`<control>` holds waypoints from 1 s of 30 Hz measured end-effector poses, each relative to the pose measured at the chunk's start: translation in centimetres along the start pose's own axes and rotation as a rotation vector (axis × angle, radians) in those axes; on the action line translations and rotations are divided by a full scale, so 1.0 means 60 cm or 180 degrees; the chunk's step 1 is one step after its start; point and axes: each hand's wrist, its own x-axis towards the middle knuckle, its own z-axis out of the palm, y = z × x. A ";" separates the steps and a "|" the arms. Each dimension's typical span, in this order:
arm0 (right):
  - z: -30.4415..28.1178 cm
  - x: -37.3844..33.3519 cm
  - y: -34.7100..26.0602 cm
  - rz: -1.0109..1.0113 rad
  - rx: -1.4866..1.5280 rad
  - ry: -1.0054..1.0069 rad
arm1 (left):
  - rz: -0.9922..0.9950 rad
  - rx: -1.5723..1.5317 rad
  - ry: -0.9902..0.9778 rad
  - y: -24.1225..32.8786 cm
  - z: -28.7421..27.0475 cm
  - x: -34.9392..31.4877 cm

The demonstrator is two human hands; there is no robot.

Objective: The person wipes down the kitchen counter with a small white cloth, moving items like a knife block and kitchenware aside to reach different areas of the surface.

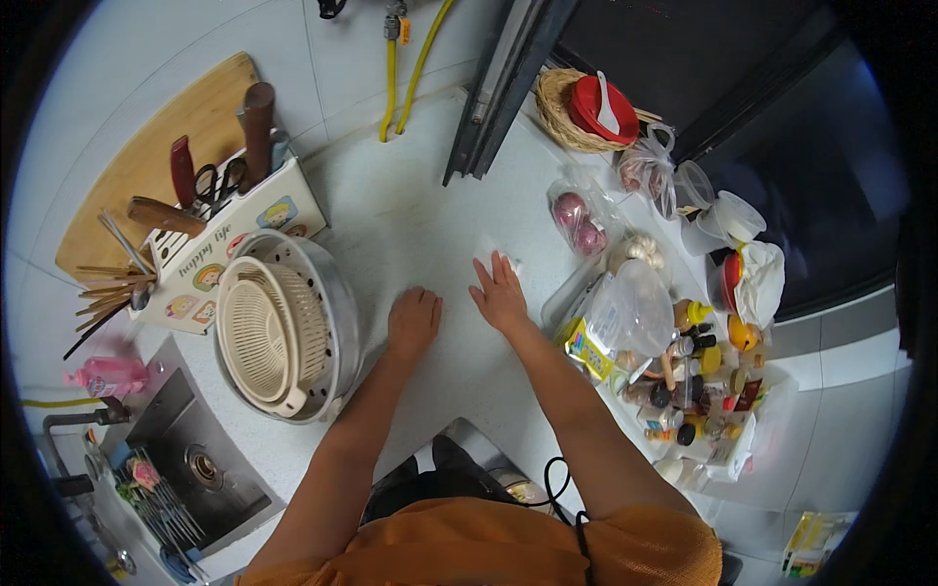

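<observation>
My left hand (pixel 415 317) rests on the white countertop (pixel 410 230), its fingers close together and slightly bent, with nothing visible in it. To its left stands a metal strainer pot (pixel 344 327) with a cream plastic colander (pixel 259 332) nested inside. My right hand (pixel 501 295) lies on the counter with fingers spread and thumb apart. A small white piece (pixel 516 265), too small to name, shows beside its fingertips. Right of that hand are a bag of red onions (pixel 578 223), some garlic (pixel 637 252) and a clear plastic container (pixel 640 308).
A knife holder (pixel 234 244) and a wooden cutting board (pixel 147 166) stand at the left wall. The sink (pixel 230 513) is at lower left, near a pink bottle (pixel 109 376). Several seasoning bottles (pixel 689 386) crowd the right. A wicker basket (pixel 553 103) holds a red bowl (pixel 586 103).
</observation>
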 end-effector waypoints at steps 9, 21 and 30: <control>0.020 0.256 0.135 -0.0224 -0.1343 -0.0502 | -0.0272 -0.0172 0.0619 -0.043 0.052 0.020; 0.013 0.422 0.176 -0.0014 0.0139 0.0271 | -0.0277 -0.0303 0.0738 -0.038 0.045 0.023; 0.034 0.209 0.056 -0.0564 0.0506 0.0208 | -0.0212 -0.0161 0.0774 -0.038 0.054 0.027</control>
